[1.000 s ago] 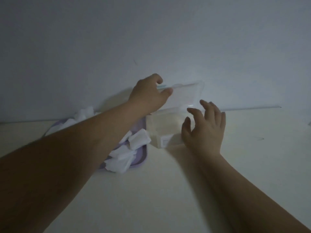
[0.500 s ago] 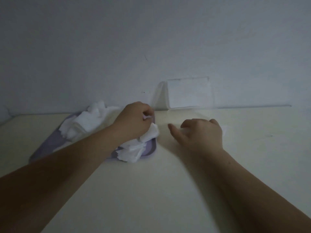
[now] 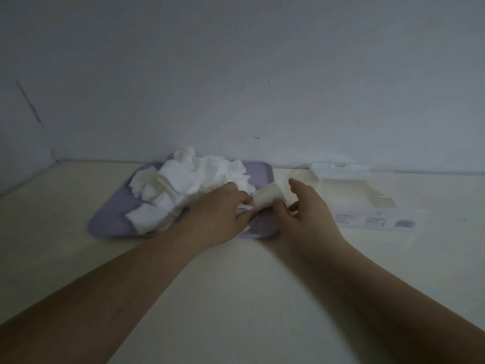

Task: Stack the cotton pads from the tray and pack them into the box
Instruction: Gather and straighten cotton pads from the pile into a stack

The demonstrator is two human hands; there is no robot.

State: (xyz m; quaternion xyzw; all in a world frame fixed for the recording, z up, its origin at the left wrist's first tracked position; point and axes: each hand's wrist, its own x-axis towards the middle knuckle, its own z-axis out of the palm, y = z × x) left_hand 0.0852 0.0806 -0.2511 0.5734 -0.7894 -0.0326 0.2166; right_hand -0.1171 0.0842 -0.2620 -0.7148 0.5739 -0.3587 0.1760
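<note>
1. On the cream surface (image 3: 236, 274), left of centre: purple tray (image 3: 110, 222), near the wall (image 3: 236, 74).
2. Cotton pads (image 3: 189, 179) lie in a loose, crumpled heap on the tray, mostly on its back and middle. None stacked.
3. Left hand (image 3: 220, 216) is over the tray's front right part, palm down. Its fingers (image 3: 245, 203) are curled and pinch one pad (image 3: 267, 197) by its left end. Pad is lifted just above the tray's right edge, slightly bent.
4. Right hand (image 3: 307, 216) is just right of that pad. Thumb (image 3: 279, 207) touches the pad's lower right corner; index finger (image 3: 295, 185) is stretched out above and apart from it. Fingers loosely spread, no closed grip visible.
5. Clear box (image 3: 367, 222) sits on the surface right of the tray, just beside the right hand. Lid (image 3: 338, 168) is flipped back toward the wall. Printed label on the front wall, text too small to read.
6. Box contents: cannot tell, view is dim and the plastic is see-through.
7. Both forearms are bare and reach in from the bottom edge.
</note>
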